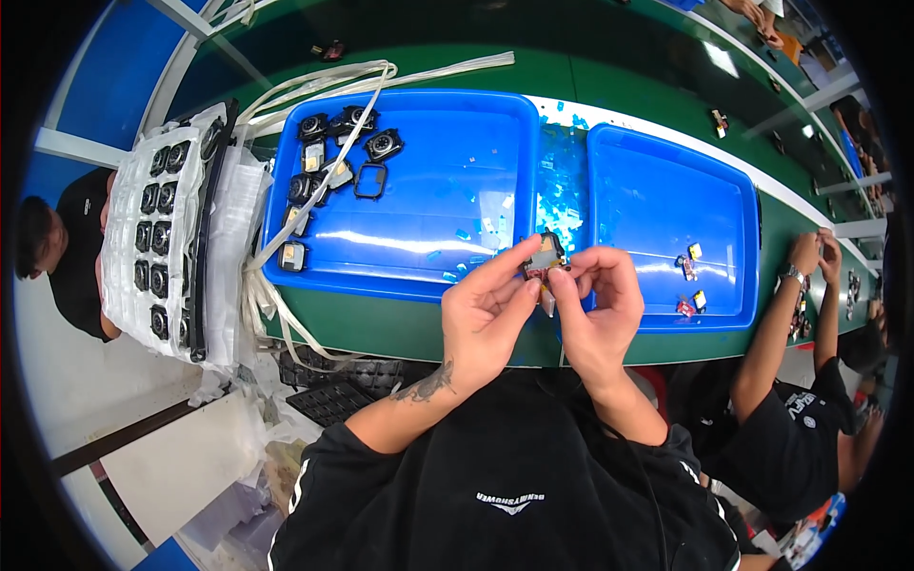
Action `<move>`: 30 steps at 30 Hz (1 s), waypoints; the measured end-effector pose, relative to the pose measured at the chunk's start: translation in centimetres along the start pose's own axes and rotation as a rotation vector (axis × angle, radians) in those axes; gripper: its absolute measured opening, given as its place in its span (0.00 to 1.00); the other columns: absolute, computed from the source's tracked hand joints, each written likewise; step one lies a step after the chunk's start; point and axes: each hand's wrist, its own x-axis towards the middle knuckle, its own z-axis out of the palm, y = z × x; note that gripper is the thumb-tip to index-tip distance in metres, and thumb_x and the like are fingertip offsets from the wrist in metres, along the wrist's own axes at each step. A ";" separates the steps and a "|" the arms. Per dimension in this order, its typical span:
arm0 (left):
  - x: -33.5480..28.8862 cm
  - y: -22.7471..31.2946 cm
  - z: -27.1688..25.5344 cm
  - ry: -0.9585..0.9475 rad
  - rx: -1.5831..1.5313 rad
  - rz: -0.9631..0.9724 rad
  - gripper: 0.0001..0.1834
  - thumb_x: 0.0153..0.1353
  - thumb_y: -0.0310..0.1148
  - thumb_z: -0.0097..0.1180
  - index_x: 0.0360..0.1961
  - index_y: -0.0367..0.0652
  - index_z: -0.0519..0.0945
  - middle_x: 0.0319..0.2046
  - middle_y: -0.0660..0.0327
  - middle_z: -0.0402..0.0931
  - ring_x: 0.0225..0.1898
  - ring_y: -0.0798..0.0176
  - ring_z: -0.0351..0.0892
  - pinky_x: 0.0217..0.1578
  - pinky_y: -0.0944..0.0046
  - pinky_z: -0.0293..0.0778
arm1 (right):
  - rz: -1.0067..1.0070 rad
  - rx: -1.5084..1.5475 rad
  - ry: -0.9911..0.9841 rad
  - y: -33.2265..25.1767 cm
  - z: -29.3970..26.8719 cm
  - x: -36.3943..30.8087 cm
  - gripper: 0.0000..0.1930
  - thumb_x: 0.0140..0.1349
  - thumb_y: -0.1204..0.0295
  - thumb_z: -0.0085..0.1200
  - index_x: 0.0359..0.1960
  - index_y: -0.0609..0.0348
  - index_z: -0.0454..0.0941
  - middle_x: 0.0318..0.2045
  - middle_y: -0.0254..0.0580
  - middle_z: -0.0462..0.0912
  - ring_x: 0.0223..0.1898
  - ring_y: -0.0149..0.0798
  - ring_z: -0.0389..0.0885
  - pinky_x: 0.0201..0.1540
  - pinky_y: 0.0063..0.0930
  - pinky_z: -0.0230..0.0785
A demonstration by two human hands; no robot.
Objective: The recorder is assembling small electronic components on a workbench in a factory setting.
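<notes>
Just over the gap between two blue trays, both my hands hold a small dark smartwatch case [546,255] with a greyish-gold part inside. My left hand [487,319] pinches it from the left between thumb and fingers. From the right, my right hand [604,306] closes its thumb and fingers on its lower edge. A small pale piece hangs below the case; its kind is hard to tell. In the left blue tray [419,171] lie several black watch cases [384,145] and an open black frame [370,181]. The right blue tray [666,171] holds small red and yellow parts [687,266].
Blue film scraps [562,205] litter the green table [419,328] between the trays. White straps [381,86] drape across the left tray. Another person carries a stack of white trays [129,233] with watch cases at left. A co-worker's hands [817,252] are at the right.
</notes>
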 end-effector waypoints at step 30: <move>0.8 11.9 -18.2 0.275 1.967 -0.035 0.18 0.51 0.27 0.64 0.44 0.43 0.75 0.43 0.50 0.74 0.44 0.43 0.77 0.43 0.49 0.74 | 0.049 -1.003 -0.009 9.7 -7.2 27.5 0.28 0.53 0.68 0.64 0.55 0.61 0.71 0.42 0.56 0.82 0.49 0.53 0.80 0.53 0.41 0.72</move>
